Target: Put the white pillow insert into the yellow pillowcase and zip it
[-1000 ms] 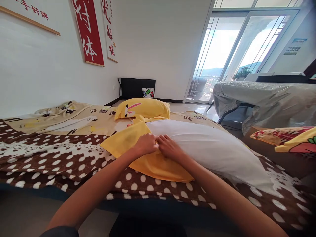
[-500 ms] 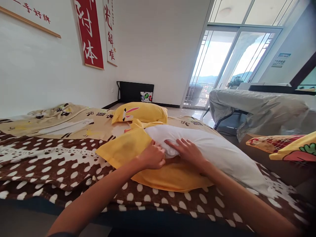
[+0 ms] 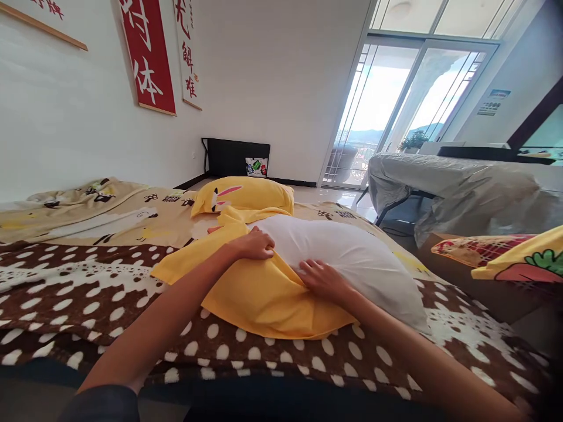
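From the hands, a polka-dot blanket (image 3: 88,287) spreads toward 9 o'clock; a yellow rabbit-print pillow (image 3: 259,196) lies at 12, plastic sheeting (image 3: 466,181) at 2, carrot-print fabric (image 3: 528,261) at 3. The blanket's near edge runs across 6. The left hand (image 3: 255,244) has its grip clenched on the yellow pillowcase (image 3: 259,299), at 6; the right hand (image 3: 324,280) bends its fingers against the case's border with the white pillow (image 3: 356,246), at 2; whether it pinches cloth, I cannot tell.

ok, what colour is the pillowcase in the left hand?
Yellow: the pillowcase in the left hand shows best in the head view.
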Demonstrator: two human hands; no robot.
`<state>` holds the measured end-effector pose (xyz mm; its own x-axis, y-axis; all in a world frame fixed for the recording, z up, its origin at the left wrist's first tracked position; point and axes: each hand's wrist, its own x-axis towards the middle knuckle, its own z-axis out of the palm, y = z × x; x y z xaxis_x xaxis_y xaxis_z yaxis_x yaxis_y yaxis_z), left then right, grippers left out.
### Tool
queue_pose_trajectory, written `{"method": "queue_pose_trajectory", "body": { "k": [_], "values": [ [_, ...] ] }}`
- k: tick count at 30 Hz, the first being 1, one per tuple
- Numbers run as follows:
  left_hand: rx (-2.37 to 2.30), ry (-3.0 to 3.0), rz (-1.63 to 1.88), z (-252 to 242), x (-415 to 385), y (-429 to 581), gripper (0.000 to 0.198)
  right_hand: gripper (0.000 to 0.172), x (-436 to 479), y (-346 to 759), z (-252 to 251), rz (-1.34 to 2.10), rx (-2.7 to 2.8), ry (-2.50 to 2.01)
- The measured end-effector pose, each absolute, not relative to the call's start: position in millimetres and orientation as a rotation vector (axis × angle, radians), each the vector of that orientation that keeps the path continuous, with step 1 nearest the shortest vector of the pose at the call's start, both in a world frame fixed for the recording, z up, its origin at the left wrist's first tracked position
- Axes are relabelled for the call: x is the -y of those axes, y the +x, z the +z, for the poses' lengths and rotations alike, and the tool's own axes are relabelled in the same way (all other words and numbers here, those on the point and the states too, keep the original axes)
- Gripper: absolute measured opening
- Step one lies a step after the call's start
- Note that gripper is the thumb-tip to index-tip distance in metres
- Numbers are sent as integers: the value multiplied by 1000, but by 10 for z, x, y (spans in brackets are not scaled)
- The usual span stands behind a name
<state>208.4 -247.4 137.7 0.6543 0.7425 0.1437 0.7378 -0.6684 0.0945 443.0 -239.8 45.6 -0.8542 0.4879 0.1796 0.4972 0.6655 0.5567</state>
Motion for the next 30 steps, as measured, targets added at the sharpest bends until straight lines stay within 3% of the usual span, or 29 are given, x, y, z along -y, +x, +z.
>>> {"method": "queue_pose_trajectory", "body": {
  "k": [8,12,16,18,21,26,30],
  "values": [
    [-967,2845,640,1522,2512,2522,17,16,2581,4065,759,-828,2849,-1059],
    [-1194,2943,510,1157,2575,2313,20,17,2718,4046,569,-852,2896,-989],
    [-1442,2848,975,664,3110,1774,29,18,2798,4101,464,-934,2761,-904],
    [-1644,2608,1091,447,3422,1509,24,19,2807,4100,498,-966,2735,-891],
    [-1773,1982,863,198,3699,1236,36,22,2802,4067,595,-997,2759,-921],
    [-1182,952,930,0,3629,1314,47,25,2737,4020,732,-993,2809,-1054],
    [-1188,867,1238,-32,3433,1639,47,28,2682,4028,755,-970,2815,-1154]
  ]
}}
